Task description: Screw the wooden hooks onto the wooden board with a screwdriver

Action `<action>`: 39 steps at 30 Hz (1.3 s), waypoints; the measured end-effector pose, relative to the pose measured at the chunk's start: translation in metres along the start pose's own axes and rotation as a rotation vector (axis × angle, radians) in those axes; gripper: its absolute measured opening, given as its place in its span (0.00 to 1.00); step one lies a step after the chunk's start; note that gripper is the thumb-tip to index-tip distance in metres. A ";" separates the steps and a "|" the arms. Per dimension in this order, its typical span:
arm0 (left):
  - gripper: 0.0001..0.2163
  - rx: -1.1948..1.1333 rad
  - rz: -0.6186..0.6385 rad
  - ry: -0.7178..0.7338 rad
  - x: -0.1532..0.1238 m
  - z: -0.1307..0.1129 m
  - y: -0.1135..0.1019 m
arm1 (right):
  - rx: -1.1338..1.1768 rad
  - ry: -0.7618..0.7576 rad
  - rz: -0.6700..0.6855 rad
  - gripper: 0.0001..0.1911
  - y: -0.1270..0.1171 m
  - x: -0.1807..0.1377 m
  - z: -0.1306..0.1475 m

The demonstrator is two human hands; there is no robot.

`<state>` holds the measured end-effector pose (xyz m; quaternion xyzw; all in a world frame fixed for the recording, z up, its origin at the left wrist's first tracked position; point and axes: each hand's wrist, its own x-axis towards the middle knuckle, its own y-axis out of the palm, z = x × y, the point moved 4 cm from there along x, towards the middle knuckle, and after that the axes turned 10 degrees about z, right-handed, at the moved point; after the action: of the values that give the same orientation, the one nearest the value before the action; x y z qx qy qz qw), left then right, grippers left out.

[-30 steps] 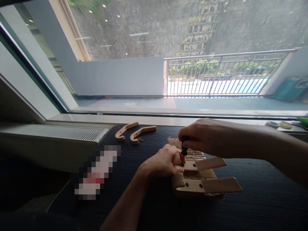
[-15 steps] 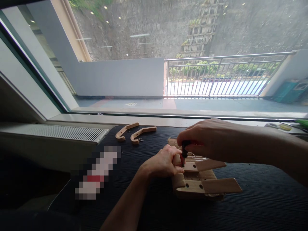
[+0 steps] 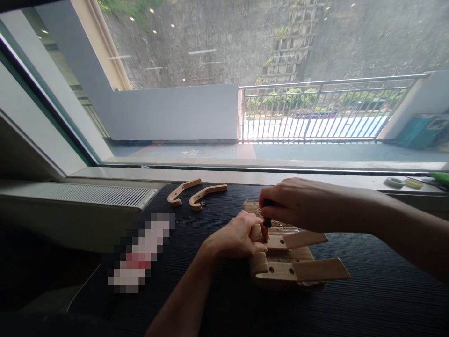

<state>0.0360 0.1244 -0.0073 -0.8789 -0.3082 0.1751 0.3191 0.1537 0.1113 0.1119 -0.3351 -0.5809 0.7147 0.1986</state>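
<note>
A wooden board (image 3: 298,255) lies on the black table (image 3: 368,290) with two wooden hooks fixed across it, the nearer hook (image 3: 308,270) and the farther hook (image 3: 298,240). My left hand (image 3: 238,238) is closed around the curved left end of the farther hook. My right hand (image 3: 298,206) grips a short black-and-red screwdriver (image 3: 267,223) from above, its tip standing upright on that hook's left end.
Two loose wooden hooks (image 3: 194,193) lie at the table's back, with small screws beside them. A blurred white-and-red object (image 3: 140,255) rests at the left. A white vent grille (image 3: 87,193) runs along the sill. Tape rolls (image 3: 403,182) sit at far right.
My right hand has turned slightly on the screwdriver and dropped a little. The left hand and the board stay in place.
</note>
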 end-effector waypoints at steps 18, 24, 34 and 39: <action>0.10 -0.032 0.009 -0.042 0.000 0.001 -0.001 | 0.035 -0.081 -0.005 0.12 -0.003 -0.010 -0.005; 0.08 -0.042 0.017 -0.057 -0.001 -0.002 0.000 | 0.020 -0.001 -0.052 0.14 0.001 -0.009 -0.004; 0.08 -0.045 0.012 -0.015 0.000 0.002 0.000 | 0.064 -0.068 0.025 0.12 -0.004 -0.009 0.000; 0.09 -0.018 -0.013 -0.036 0.000 0.004 0.001 | 0.035 -0.054 0.001 0.13 -0.004 -0.004 0.000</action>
<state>0.0344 0.1256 -0.0103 -0.8765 -0.3211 0.1861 0.3066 0.1562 0.1093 0.1171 -0.3126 -0.5731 0.7337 0.1883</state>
